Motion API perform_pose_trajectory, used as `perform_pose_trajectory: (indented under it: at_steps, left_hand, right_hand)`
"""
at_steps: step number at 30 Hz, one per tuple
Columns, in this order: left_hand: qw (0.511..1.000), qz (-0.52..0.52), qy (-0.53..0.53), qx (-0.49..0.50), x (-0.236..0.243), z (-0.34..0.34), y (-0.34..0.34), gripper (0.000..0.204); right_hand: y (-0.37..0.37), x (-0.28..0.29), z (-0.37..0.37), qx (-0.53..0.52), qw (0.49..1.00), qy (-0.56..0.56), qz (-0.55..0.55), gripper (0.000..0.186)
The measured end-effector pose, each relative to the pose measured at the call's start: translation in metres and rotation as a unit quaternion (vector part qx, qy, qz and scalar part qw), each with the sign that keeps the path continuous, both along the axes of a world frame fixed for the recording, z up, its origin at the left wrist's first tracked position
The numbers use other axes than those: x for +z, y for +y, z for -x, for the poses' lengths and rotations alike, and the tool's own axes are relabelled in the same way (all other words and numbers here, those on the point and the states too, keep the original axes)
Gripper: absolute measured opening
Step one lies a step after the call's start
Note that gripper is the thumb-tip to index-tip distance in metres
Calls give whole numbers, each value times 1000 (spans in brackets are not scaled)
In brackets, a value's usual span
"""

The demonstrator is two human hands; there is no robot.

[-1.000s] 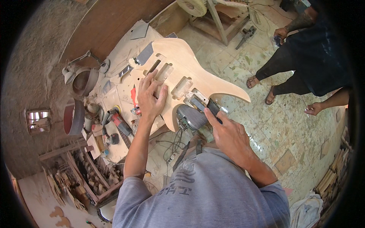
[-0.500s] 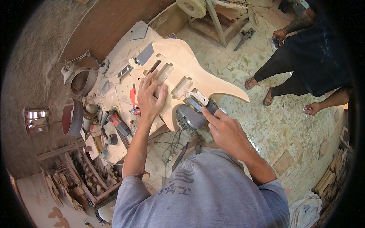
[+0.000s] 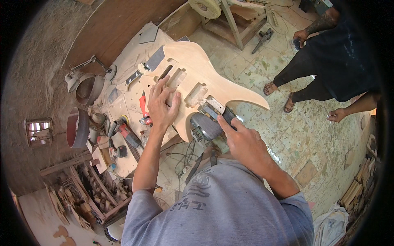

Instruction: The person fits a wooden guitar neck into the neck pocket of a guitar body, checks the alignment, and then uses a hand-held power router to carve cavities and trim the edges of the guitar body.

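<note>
A pale, unfinished guitar body [image 3: 201, 67] with routed cavities lies in front of me. My left hand [image 3: 163, 104] rests on its left part with fingers apart, the fingertips near a cavity. My right hand [image 3: 245, 141] is closed at the body's near edge, its index finger stretched forward along a dark flat bar [image 3: 210, 110]. That bar lies by the near cavity; the other fingers are curled, and their grip is partly hidden. Below the body's edge sits a dark roller [image 3: 209, 126] of a sanding machine, partly covered by the body and my hand.
On the dusty bench [image 3: 123, 102] stand a red angle grinder [image 3: 129, 135], a desk lamp [image 3: 73, 82], sanding belts [image 3: 78, 127] and a red-handled tool [image 3: 143, 104]. Another person [image 3: 344, 61] stands at the right. A wooden crate [image 3: 92, 192] of offcuts is at lower left.
Both hands and the guitar body stay nearly in place. The view has shifted very slightly. The other person's lower hand has turned a little.
</note>
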State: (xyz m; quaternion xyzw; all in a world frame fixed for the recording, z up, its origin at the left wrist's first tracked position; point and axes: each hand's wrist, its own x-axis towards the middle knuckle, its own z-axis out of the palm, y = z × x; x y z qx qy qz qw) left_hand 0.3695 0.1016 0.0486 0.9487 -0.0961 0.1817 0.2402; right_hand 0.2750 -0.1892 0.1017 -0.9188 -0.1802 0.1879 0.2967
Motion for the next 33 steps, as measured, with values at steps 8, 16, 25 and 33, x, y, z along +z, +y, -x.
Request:
perform_pose_trajectory:
  at_steps: [8,16,25,33]
  left_hand:
    - [1000,0,7,0,1,0,2,24]
    - [1000,-1,-3,-6,-1,0,1,23]
    - [1000,8,20,2,4,2,0,24]
    - [1000,-10,2,6,1,1,-2,24]
  right_hand:
    - [-2,-11,5,4,999,-50,-8,57]
    - [2,-5,-1,2,1000,1,-22,60]
    - [-3,6,4,2,999,-38,25,61]
    - [0,3,-3,19,999,-20,39,61]
